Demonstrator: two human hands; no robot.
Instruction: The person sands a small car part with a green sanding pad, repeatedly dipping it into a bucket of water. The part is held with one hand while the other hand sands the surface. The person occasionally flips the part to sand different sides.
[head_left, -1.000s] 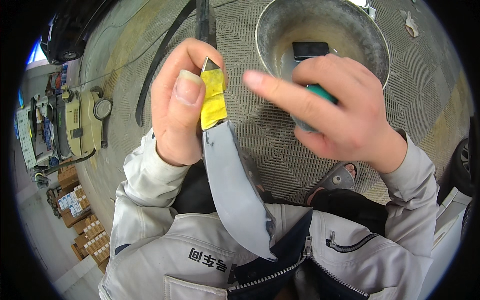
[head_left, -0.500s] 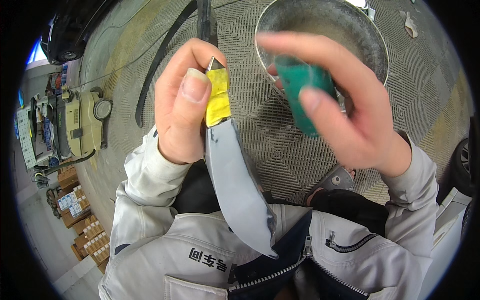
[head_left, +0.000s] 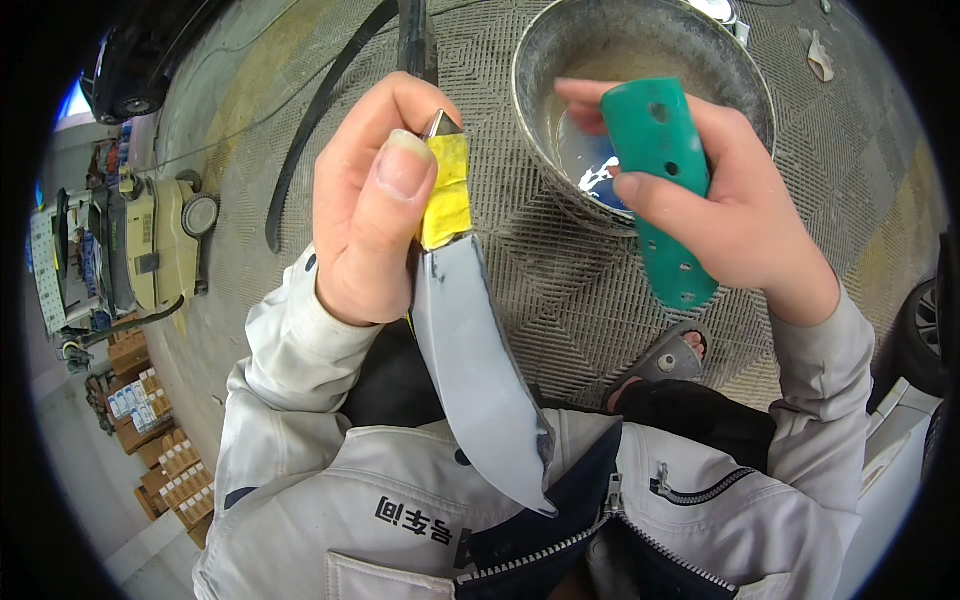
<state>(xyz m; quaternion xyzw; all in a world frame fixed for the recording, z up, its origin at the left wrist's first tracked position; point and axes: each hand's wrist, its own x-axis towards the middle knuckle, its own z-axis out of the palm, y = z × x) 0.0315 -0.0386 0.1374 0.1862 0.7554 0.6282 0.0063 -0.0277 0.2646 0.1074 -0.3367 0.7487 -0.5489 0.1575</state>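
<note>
My left hand (head_left: 375,210) grips the upper end of a long, curved grey piece (head_left: 475,370), its thumb beside yellow tape (head_left: 446,180) wrapped below a small pointed metal tip. The piece hangs down over my jacket and has dark, chipped-looking patches along its right edge. In my right hand (head_left: 740,210) is a green sanding pad (head_left: 658,120) with holes, the thumb across its face. Just beyond that hand sits a round metal basin (head_left: 560,30) holding some liquid and something shiny and blue, partly hidden by the hand.
A dark strip (head_left: 320,100) lies on the grated floor (head_left: 540,300) at left. Beyond are a beige machine (head_left: 160,250), a dark car (head_left: 150,60) and stacked boxes (head_left: 160,440). A wheel (head_left: 920,330) is at right; my sandalled foot (head_left: 670,355) is below.
My right hand has lifted and turned the green pad from over the basin, so its holed face now shows. My left hand and the grey piece have shifted slightly right.
</note>
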